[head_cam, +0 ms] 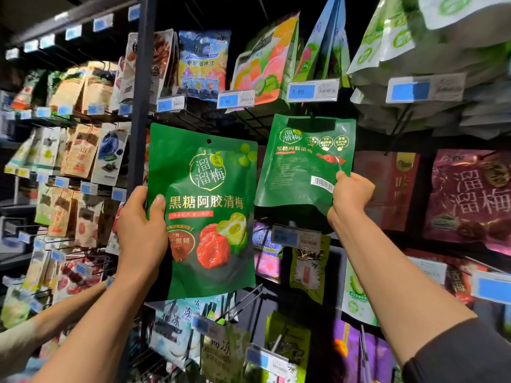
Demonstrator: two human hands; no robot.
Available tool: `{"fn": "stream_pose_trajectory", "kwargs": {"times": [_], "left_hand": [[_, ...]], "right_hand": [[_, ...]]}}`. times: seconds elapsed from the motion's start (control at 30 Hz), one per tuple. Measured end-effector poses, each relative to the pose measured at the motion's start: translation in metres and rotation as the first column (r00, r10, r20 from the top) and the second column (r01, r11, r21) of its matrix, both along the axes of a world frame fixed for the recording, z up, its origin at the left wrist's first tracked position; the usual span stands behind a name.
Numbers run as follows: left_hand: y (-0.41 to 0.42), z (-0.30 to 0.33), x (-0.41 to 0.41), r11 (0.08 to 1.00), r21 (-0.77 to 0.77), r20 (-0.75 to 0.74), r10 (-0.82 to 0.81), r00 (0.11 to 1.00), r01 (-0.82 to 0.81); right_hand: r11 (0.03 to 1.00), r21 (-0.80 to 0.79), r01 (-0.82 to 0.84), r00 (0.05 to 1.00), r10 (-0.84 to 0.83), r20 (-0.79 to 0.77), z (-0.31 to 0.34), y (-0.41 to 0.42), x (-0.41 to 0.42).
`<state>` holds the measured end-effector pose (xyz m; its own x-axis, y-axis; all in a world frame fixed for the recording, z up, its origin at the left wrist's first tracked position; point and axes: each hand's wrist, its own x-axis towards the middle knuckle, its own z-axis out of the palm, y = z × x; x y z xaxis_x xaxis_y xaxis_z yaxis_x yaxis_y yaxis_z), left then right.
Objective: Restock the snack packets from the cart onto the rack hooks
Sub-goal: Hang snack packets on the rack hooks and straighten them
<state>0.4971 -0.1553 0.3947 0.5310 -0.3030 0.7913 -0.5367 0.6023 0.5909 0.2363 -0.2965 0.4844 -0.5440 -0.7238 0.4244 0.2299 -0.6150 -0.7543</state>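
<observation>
At rack: right hand (349, 196) pinches hung green packet (304, 161) at lower corner.
Left hand (142, 230): I see it gripping second green packet (204, 214), upright, hole left of hook (312, 117).

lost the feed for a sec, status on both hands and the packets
Left hand grips front-facing green plastic snack packet, off the hook. Right hand pinches back-facing green packet at its lower corner, top at black rack hook. Nothing blocking.
</observation>
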Motion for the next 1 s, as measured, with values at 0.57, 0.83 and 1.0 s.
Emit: {"fn": "stream_pose_trajectory", "kwargs": {"times": [0.57,0.83,1.0], "left_hand": [[-0.056,0.043,-0.074,0.950,0.043,-0.020,-0.308,0.951,0.309],[-0.098,0.077,-0.094,0.915,0.075,0.034,-0.401,0.916,0.397],[-0.111,0.097,-0.098,0.942,0.110,0.091,-0.327,0.941,0.317]], "right_hand": [[0.888,0.055,-0.457,0.838,0.451,-0.306,0.028,0.058,0.009],[0.986,-0.136,-0.096,0.945,0.047,-0.325,0.054,0.033,0.000],[0.990,-0.142,-0.014,0.969,-0.022,-0.248,0.073,0.022,0.002]]}}
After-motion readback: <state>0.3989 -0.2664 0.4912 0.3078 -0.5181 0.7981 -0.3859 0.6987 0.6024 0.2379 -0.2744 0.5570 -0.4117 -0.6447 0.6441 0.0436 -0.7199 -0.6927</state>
